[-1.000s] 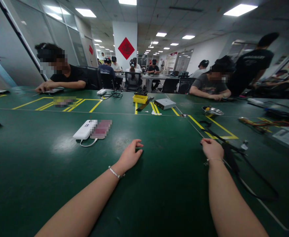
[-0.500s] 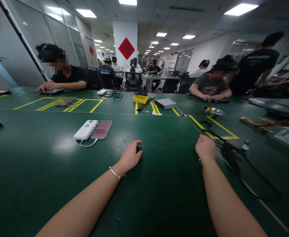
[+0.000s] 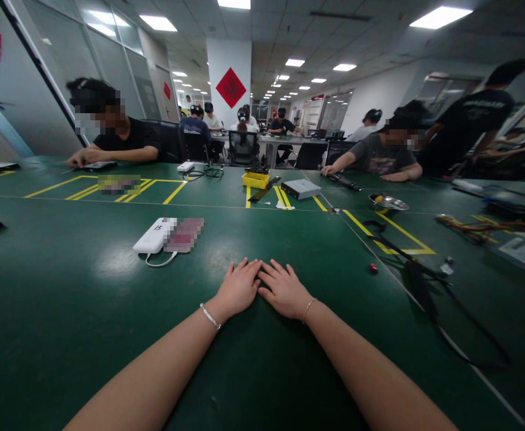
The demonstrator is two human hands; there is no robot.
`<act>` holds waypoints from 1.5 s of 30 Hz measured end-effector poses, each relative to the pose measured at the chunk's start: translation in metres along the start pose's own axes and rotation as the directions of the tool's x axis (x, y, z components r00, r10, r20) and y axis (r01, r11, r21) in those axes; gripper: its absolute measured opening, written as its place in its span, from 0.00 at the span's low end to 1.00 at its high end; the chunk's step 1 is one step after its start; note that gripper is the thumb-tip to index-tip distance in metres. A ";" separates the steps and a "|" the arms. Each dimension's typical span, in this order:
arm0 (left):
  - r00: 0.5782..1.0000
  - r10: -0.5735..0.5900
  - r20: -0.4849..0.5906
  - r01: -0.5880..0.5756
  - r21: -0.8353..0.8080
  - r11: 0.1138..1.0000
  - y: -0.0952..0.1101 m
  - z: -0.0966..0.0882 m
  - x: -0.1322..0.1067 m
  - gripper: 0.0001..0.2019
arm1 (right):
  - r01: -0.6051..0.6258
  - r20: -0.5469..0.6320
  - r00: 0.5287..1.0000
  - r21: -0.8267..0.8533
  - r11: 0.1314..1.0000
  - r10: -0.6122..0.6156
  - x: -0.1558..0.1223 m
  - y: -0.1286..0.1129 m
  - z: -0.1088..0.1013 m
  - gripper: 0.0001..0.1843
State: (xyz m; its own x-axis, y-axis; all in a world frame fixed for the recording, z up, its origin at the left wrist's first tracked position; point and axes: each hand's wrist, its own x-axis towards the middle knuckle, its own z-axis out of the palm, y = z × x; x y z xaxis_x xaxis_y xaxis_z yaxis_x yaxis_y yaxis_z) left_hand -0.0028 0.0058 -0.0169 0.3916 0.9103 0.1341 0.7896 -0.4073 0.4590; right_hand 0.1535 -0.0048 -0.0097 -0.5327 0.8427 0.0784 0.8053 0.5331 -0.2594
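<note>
- L hand (image 3: 239, 288): fingers extended, slightly spread, gripping nothing; palm down on worktop (image 3: 109, 335), tips angled fwd & inward
- R hand (image 3: 287, 292): mirrors it; fingers straight-ish w/ small gaps, thumb pointing twd L hand; palm down, also gripping nothing
- hands side by side, tips meeting in the middle, L & R fingers appear to touch; exact overlap too small to tell
- forearms come in from the bottom edge, wide apart, converging fwd like an upside-down V; silvery bracelet (image 3: 211, 316) on L wrist; thinner bracelet (image 3: 307, 310) on R
- small red piece (image 3: 373, 268): on worktop, to R of R hand, well apart from it; just L of pale seam; too small to ID
- black cable (image 3: 418, 290) w/ thick block: farther R, past seam
- white power bank (image 3: 153, 236) marked "15": fwd & L of L hand; pixelated flat item (image 3: 184, 235) right beside it, short white cable (image 3: 161, 264) looping in front
- farther back: yellow tray (image 3: 255, 181), grey box (image 3: 302, 189), shiny metal dish (image 3: 392, 203)
</note>
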 end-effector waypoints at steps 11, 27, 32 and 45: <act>1.000 0.014 0.013 -0.014 -0.008 1.000 0.000 -0.005 -0.002 0.25 | -0.802 -0.562 0.507 -0.029 0.597 0.654 -0.040 0.125 -0.060 0.22; 1.000 -0.005 -0.005 0.004 -0.058 0.998 0.002 -0.008 -0.003 0.26 | -0.930 -0.424 0.290 0.088 0.358 0.858 -0.079 0.177 -0.058 0.19; 1.000 0.008 -0.016 -0.009 -0.062 0.998 0.002 -0.007 -0.004 0.25 | -0.925 -0.460 0.259 0.136 0.356 0.849 -0.076 0.167 -0.061 0.21; 0.997 -0.016 -0.081 -0.024 -0.465 0.885 0.009 -0.008 -0.001 0.24 | -0.126 -0.200 0.904 0.720 0.683 0.378 0.008 0.017 -0.021 0.12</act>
State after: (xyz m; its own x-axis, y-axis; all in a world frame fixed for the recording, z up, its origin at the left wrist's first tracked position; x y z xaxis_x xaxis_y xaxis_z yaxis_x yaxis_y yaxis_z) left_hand 0.0000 0.0015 -0.0057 0.3397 0.9196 0.1973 0.4696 -0.3475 0.8116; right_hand 0.1688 0.0125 0.0061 -0.1254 0.9782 0.1655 0.4294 0.2039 -0.8798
